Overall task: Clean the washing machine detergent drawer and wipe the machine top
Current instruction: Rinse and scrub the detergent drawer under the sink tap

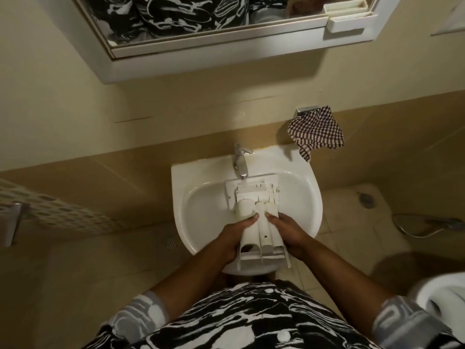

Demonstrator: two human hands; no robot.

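Note:
The white detergent drawer (259, 222) is held upside down over the white wash basin (201, 197), its front panel toward the tap (240, 162). A thin stream of water falls from the tap onto the drawer's far end. My left hand (235, 238) grips the drawer's left side with the thumb on top. On the drawer's right side, my right hand (289, 233) holds it the same way. The washing machine is not in view.
A checked cloth (317, 133) hangs from a wall holder right of the basin. A mirror cabinet (226, 44) juts out above. A perforated basket (50, 210) is at the left, a shower hose (422, 227) and a white toilet edge (442, 293) at the right.

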